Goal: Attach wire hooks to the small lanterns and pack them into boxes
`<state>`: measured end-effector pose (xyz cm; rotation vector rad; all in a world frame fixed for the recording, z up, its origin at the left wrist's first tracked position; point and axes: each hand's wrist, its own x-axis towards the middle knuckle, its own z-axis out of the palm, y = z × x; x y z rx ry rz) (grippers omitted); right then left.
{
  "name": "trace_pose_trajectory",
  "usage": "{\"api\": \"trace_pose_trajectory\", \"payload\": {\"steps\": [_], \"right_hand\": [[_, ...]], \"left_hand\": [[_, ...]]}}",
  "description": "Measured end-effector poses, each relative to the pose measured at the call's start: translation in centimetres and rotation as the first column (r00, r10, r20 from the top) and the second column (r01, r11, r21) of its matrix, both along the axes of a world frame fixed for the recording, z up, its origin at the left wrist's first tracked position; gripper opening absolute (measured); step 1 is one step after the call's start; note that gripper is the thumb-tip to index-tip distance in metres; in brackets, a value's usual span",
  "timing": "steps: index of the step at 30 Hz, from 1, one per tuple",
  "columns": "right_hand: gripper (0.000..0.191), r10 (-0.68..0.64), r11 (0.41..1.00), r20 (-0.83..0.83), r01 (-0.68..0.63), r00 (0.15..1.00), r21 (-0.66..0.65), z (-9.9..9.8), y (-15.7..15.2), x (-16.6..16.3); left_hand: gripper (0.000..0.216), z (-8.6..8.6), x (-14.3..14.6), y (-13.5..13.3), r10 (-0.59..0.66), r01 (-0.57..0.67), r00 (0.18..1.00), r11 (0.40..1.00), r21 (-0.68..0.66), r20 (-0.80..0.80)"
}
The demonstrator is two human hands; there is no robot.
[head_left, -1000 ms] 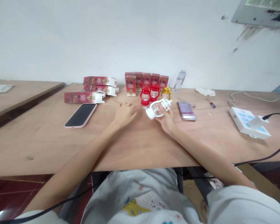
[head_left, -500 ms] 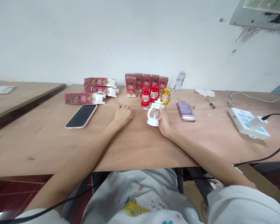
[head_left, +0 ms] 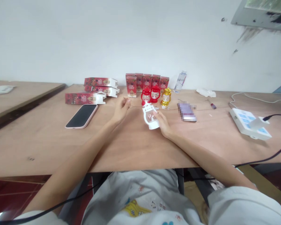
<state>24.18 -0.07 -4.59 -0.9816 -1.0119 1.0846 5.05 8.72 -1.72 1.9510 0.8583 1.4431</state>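
A small white toy lantern (head_left: 154, 125) with a clear globe tilts to the left over the table, and my right hand (head_left: 163, 124) is closed around its right side. Left of it, my left hand (head_left: 122, 109) is raised off the tabletop, thumb and forefinger pinched together. A faint thin wire shows at those fingertips, its shape too blurred to make out. Behind the white lantern stand two red lanterns (head_left: 155, 95) and a gold lantern (head_left: 166, 97). Small silvery bits (head_left: 165, 107) lie in front of the gold one.
Several red printed boxes (head_left: 131, 86) stand at the back; others lie at left (head_left: 81, 98). A pink-edged phone (head_left: 81, 116) lies left, a purple pack (head_left: 186, 112) right. Beyond are a bottle (head_left: 180, 82), tissue (head_left: 205, 92), screwdriver (head_left: 213, 105) and power strip (head_left: 244, 122).
My left hand has lifted from the table and turned, its fingers now pinched; thin wires beside it no longer lie there. The white lantern has shifted left and tipped toward my left hand.
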Motion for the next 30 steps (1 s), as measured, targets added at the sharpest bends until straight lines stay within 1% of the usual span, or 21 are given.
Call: {"api": "trace_pose_trajectory", "payload": {"steps": [2, 5, 9, 17, 22, 26, 30], "right_hand": [[0.041, 0.017, 1.0, 0.067, -0.018, 0.998, 0.009, 0.2, -0.2, 0.0], [0.043, 0.056, 0.998, 0.093, -0.056, 0.994, -0.002, 0.4, -0.3, 0.0], [0.044, 0.101, 0.995, 0.083, -0.098, 0.991, -0.034, 0.6, -0.4, -0.1], [0.046, 0.187, 0.98, 0.021, -0.185, 0.982, -0.076, 0.5, -0.6, -0.2], [0.047, 0.194, 0.978, 0.0, -0.193, 0.981, -0.081, 0.6, -0.7, -0.3], [0.046, 0.177, 0.982, 0.007, -0.176, 0.984, -0.072, 0.7, -0.7, -0.4], [0.043, 0.177, 0.982, 0.042, -0.174, 0.983, -0.074, 0.8, -0.9, -0.4]], "left_hand": [[0.025, 0.4, 0.3, -0.7, -0.013, 0.013, 1.0, 1.0, 0.001, -0.011], [0.02, 0.8, 0.6, -1.6, 0.01, -0.008, 0.999, 0.999, 0.05, -0.046], [0.016, 0.9, 0.9, -2.1, 0.065, -0.056, 0.995, 0.991, 0.12, -0.078], [0.011, 0.4, 0.9, -1.8, 0.162, -0.147, 0.978, 0.982, 0.119, -0.13], [0.012, 0.2, 0.8, -1.7, 0.167, -0.149, 0.977, 0.98, 0.133, -0.134], [0.014, 0.0, 0.6, -1.4, 0.191, -0.163, 0.968, 0.972, 0.169, -0.163], [0.015, 0.1, 0.1, -1.5, 0.207, -0.15, 0.941, 0.964, 0.219, -0.267]]}}
